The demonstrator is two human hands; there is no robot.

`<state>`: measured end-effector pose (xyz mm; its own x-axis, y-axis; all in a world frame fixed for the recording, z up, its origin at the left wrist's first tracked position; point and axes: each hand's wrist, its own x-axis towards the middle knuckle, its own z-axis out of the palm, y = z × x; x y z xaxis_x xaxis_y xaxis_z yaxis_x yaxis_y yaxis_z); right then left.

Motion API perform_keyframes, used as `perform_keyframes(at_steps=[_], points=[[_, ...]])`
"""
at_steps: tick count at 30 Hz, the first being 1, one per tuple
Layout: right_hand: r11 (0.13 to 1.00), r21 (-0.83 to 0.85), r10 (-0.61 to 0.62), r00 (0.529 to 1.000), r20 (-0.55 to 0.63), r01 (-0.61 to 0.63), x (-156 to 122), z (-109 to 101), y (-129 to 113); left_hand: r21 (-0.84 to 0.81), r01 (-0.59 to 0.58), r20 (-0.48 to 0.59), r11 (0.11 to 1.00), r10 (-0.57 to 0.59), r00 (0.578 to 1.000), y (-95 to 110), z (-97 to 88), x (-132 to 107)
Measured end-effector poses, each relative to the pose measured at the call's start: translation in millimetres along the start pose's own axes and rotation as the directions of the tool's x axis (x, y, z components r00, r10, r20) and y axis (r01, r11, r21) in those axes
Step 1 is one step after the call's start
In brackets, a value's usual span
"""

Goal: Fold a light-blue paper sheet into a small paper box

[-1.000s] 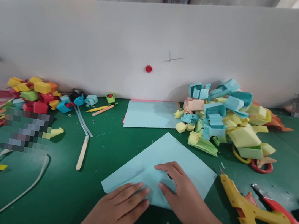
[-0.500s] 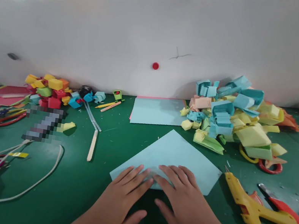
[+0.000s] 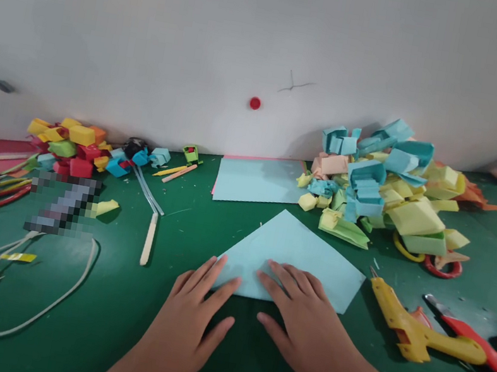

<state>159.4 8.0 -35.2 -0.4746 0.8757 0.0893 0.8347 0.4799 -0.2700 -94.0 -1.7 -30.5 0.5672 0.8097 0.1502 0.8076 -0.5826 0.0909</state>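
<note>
A light blue sheet of paper [image 3: 294, 252], folded so its near edge runs straight, lies on the green table [image 3: 119, 317]. My left hand [image 3: 188, 323] lies flat with fingers spread, its fingertips on the paper's near left corner. My right hand [image 3: 305, 324] is flat too, fingers stretched out and pressing on the near edge of the paper at its middle. Neither hand grips anything.
A yellow glue gun [image 3: 416, 325] and red-handled scissors [image 3: 475, 344] lie to the right. A heap of folded blue and yellow paper pieces [image 3: 382, 190] sits behind, with another blue sheet [image 3: 256, 181]. Wooden stick [image 3: 148, 245], white cable [image 3: 38, 315] and coloured paper cubes [image 3: 73, 145] are left. A white partition [image 3: 201, 75] closes the back.
The paper's near flap has been folded in, so the sheet now shows a straight near edge. My hands slid apart along that edge, the left toward the left corner.
</note>
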Motion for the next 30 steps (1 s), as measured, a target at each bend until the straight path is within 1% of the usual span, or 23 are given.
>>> perform_keyframes(at_steps=[4, 6, 10, 15, 23, 30], points=[[0.999, -0.041, 0.016, 1.0, -0.004, -0.016, 2.8, 2.5, -1.8, 0.049, 0.046, 0.005, 0.998, -0.046, 0.999, -0.3, 2.2, -0.6], [0.998, -0.061, 0.026, 1.0, -0.002, -0.026, 4.5, 2.9, -2.9, 0.065, 0.031, 0.012, 0.997, -0.032, 0.999, 0.2, 2.7, -1.2], [0.995, -0.09, 0.03, 1.0, -0.004, -0.031, 7.6, 4.8, -3.0, 0.03, -0.034, 0.014, 0.999, 0.033, 0.999, 1.8, 2.8, -3.1], [0.992, -0.119, 0.025, 0.999, -0.037, -0.029, 10.0, 9.4, -0.9, 0.01, -0.066, 0.019, 0.998, 0.066, 0.998, 0.8, 4.7, -4.9], [0.99, -0.137, 0.032, 0.997, -0.07, -0.041, 10.7, 12.6, -2.7, -0.007, -0.074, 0.071, 0.997, 0.074, 0.995, -1.7, 6.4, -6.2], [0.989, -0.137, 0.042, 0.997, -0.059, -0.05, 11.7, 13.5, -2.1, -0.042, -0.068, 0.096, 0.997, 0.072, 0.993, -3.9, 3.3, -4.6]])
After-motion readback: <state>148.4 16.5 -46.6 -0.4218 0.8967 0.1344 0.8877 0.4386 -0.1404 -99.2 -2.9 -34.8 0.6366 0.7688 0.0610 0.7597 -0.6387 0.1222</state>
